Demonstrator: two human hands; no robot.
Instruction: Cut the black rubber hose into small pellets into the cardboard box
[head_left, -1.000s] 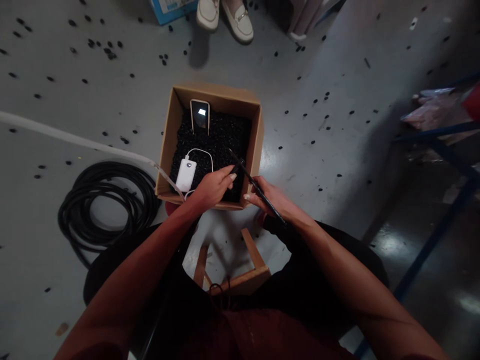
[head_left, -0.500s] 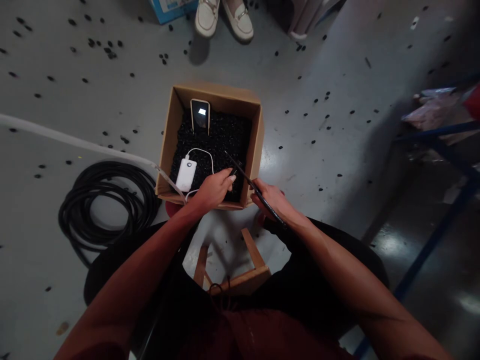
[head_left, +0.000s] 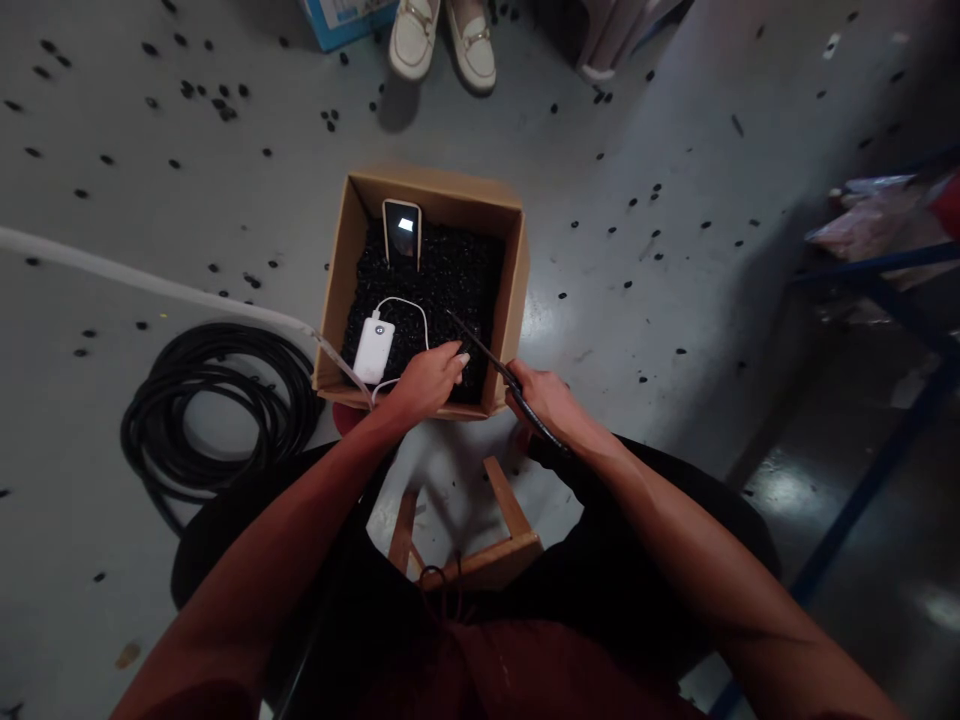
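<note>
A cardboard box [head_left: 516, 262] full of small black pieces stands on the floor in front of me. A phone [head_left: 402, 230] with a lit screen leans at its far wall, and a white power bank [head_left: 373, 348] with a white cable lies on the pieces. My left hand [head_left: 424, 382] reaches into the box's near side, fingers curled and pinched on a small black piece. My right hand [head_left: 546, 398] sits at the box's near right corner, closed round a long thin black rod [head_left: 495, 370] that points into the box.
A coiled black hose [head_left: 214, 405] lies on the floor at left, with a white tube [head_left: 150, 285] running to the box. Black pieces are scattered over the grey floor. Another person's cream shoes [head_left: 442, 40] stand beyond the box. A wooden stool [head_left: 480, 555] is under me. Blue frame bars [head_left: 885, 450] are at right.
My right hand and the rod have shifted slightly toward the box. My left hand stays in the box with little change. The other person's shoes moved a little left.
</note>
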